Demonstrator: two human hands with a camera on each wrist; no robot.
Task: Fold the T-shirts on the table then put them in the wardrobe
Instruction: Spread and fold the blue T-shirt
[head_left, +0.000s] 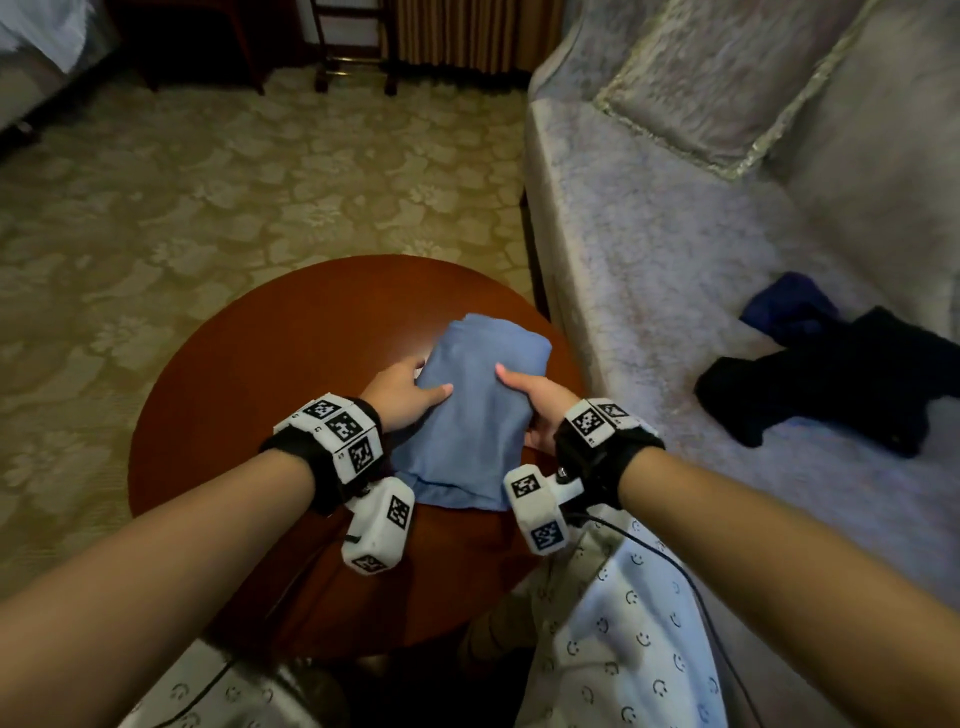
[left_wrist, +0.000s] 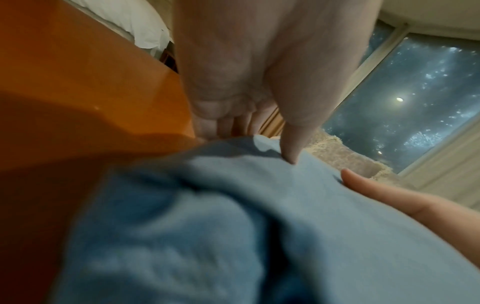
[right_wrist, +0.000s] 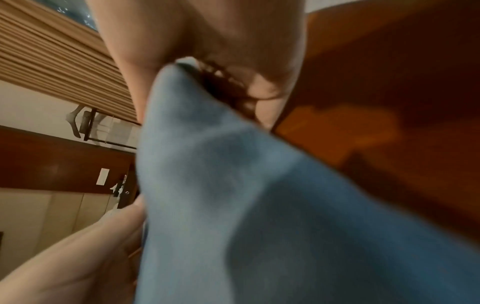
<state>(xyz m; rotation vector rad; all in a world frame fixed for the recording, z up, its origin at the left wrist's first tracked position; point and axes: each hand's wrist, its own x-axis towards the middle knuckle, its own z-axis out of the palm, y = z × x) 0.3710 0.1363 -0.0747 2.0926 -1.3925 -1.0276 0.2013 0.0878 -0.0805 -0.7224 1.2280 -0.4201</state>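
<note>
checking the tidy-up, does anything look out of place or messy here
Yes: dark garments lie crumpled and unfolded on the sofa, not on the round table. The blue T-shirt is folded neatly there, gripped by the left hand and right hand.

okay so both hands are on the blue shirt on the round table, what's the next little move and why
Probably lift it off the table. The blue T-shirt already looks folded compact, and the left hand and right hand grip its opposite sides, thumbs on top.
</note>
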